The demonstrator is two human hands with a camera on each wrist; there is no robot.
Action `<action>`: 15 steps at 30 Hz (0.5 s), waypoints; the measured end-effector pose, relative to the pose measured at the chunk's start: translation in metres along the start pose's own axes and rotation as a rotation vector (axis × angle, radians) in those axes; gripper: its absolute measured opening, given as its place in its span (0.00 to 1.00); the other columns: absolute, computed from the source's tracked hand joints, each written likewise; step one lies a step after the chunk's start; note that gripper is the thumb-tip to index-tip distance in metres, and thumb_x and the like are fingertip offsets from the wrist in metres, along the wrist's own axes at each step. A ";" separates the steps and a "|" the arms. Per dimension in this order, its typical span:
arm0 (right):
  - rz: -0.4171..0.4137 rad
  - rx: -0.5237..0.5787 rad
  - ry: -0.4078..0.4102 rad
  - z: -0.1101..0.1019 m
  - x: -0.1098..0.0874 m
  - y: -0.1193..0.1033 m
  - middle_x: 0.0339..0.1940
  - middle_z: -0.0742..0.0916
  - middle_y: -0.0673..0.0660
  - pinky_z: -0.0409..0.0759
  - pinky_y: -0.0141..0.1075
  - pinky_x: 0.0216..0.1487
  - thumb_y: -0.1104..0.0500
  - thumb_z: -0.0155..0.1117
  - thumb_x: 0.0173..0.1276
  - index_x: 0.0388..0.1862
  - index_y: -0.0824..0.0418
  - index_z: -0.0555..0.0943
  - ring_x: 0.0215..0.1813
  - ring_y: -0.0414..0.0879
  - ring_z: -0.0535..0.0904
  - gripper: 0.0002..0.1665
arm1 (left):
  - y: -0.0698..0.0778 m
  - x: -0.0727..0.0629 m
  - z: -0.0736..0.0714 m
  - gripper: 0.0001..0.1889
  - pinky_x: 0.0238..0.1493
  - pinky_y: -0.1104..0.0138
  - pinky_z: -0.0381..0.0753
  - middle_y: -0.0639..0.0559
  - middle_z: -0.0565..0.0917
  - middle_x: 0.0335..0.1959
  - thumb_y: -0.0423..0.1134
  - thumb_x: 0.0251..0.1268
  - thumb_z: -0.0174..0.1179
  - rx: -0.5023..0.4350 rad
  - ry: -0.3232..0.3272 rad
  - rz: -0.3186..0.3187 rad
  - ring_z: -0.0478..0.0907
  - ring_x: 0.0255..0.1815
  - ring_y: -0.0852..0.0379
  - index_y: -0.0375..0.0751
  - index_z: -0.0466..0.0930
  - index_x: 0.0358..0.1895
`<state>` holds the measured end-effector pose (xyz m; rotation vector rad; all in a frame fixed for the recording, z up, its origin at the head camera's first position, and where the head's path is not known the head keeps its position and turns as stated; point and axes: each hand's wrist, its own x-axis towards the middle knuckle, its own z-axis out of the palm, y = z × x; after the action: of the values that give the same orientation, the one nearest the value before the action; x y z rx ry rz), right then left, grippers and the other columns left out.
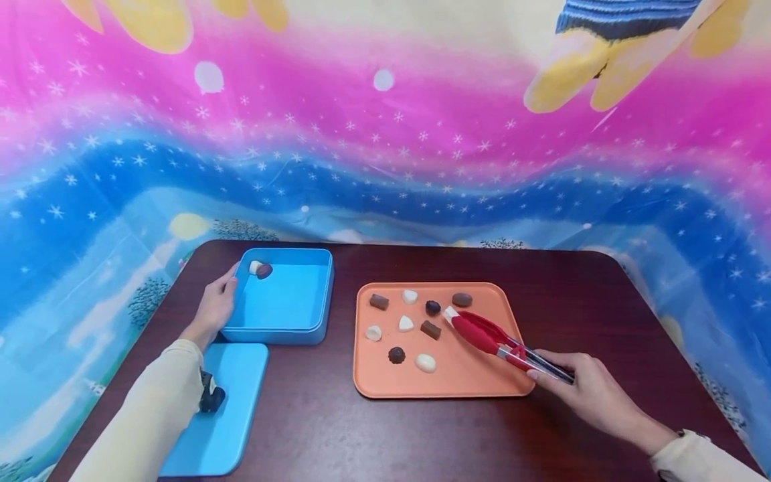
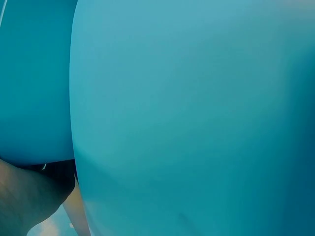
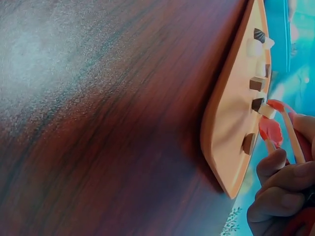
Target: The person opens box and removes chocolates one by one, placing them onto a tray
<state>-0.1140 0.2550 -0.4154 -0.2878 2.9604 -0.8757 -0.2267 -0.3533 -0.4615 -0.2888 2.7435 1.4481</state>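
My right hand (image 1: 602, 395) grips a pair of red-headed tongs (image 1: 478, 331) over the right part of the orange tray (image 1: 494, 375). Between the tong tips sits a white chocolate (image 3: 267, 110), seen in the right wrist view. Several brown and white chocolates lie spread on the tray, among them a dark round chocolate (image 1: 432, 307) beside the tips and a brown oval chocolate (image 1: 462, 299). At the left, my left hand (image 1: 213, 304) holds the left wall of a blue box (image 1: 277, 331). Inside its far left corner are a white chocolate (image 1: 255, 268) and a brown chocolate (image 1: 264, 271).
A flat blue lid (image 1: 235, 428) lies in front of the box, partly under my left forearm. All of this stands on a dark wooden table (image 1: 337, 428). A patterned cloth (image 1: 385, 161) hangs behind it.
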 end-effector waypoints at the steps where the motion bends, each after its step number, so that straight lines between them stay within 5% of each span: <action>1: -0.002 0.001 -0.006 0.000 0.000 0.001 0.33 0.88 0.50 0.66 0.28 0.18 0.45 0.70 0.69 0.61 0.63 0.84 0.19 0.32 0.62 0.29 | 0.000 0.000 0.000 0.28 0.79 0.33 0.46 0.37 0.44 0.84 0.50 0.86 0.26 -0.003 -0.001 0.000 0.40 0.83 0.30 0.51 0.38 0.83; 10: 0.012 0.019 -0.064 0.002 0.003 0.006 0.18 0.72 0.44 0.64 0.28 0.17 0.44 0.67 0.71 0.61 0.62 0.84 0.17 0.33 0.59 0.29 | 0.000 -0.002 0.000 0.28 0.80 0.34 0.47 0.37 0.45 0.84 0.49 0.86 0.26 0.010 0.005 -0.001 0.40 0.83 0.29 0.51 0.39 0.83; 15: -0.002 0.031 -0.082 0.003 0.004 0.012 0.18 0.70 0.44 0.65 0.28 0.18 0.45 0.66 0.72 0.60 0.62 0.84 0.17 0.34 0.60 0.27 | 0.000 -0.001 0.000 0.29 0.79 0.34 0.46 0.38 0.44 0.84 0.50 0.86 0.27 0.008 -0.004 0.009 0.40 0.83 0.30 0.50 0.38 0.83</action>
<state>-0.1201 0.2629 -0.4243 -0.3170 2.8695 -0.8867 -0.2255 -0.3530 -0.4616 -0.2731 2.7511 1.4378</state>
